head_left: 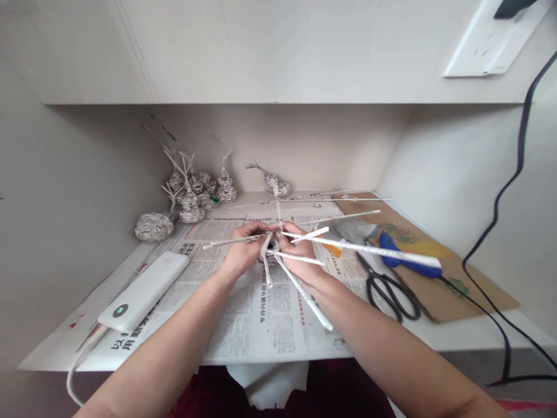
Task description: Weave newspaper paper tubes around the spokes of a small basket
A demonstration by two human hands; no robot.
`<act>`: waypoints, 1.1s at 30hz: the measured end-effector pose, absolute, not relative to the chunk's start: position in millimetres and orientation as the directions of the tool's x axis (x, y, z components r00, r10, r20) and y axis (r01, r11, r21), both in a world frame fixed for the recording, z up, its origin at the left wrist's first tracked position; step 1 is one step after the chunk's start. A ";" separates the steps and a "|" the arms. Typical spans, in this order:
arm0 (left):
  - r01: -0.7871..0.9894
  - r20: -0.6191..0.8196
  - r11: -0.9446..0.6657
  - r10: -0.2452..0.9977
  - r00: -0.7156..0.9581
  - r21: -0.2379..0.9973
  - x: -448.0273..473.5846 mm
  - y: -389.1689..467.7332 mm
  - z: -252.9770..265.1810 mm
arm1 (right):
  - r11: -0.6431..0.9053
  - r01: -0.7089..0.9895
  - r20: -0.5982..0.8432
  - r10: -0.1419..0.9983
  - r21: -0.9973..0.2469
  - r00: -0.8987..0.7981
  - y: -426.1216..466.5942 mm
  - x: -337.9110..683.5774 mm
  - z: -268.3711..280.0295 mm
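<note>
Between my two hands sits a small woven newspaper piece (270,255), with several rolled paper strips (374,248) sticking out around it like spokes. My left hand (247,249) grips its left side with fingers curled inward; one thin strip points out past it to the left. My right hand (296,249) closes round the other side, and its fingers meet the left ones at the far edge. Long white strips cross over the right hand and wrist. Part of the woven body is hidden behind the fingers and strips.
Finished-looking woven gourds (191,206) cluster at the back left. A white power bank (145,290) lies left on the newspaper (243,319). Black scissors (391,293), a blue glue gun (409,257) and a cardboard sheet (465,284) are right. A black cable (517,168) hangs there.
</note>
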State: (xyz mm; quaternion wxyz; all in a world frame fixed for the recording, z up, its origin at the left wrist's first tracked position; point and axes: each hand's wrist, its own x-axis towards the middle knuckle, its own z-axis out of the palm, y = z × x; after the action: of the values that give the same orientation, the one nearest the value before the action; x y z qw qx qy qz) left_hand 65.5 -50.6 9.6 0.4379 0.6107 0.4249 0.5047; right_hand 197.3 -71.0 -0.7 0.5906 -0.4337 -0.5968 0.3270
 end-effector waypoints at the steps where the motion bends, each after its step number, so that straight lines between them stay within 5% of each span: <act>1: 0.087 0.265 -0.276 0.957 0.120 0.957 65.3 -50.3 9.1 | 0.394 0.130 0.408 0.906 -0.910 0.109 -70.5 197.4 -0.4; 14: -0.047 0.325 -0.324 0.946 0.010 0.945 70.7 -39.3 -15.7 | 0.366 0.071 0.372 0.893 -0.928 0.255 -71.9 194.4 4.6; 25: 0.084 0.325 -0.329 0.944 0.058 0.941 71.7 -47.1 -0.2 | 0.414 0.361 0.506 0.836 -0.836 0.214 -67.2 202.6 -1.4; 33: -0.052 0.212 -0.213 0.977 -0.023 0.976 76.1 -48.4 -0.4 | 0.345 0.419 0.466 0.855 -0.840 0.230 -69.8 199.3 -0.8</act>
State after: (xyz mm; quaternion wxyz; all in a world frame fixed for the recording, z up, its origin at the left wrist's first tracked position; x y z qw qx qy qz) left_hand 76.1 -48.4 -0.4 0.4527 0.5324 0.4341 0.5685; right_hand 199.3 -69.8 -0.8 0.5693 -0.5395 -0.5902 0.1912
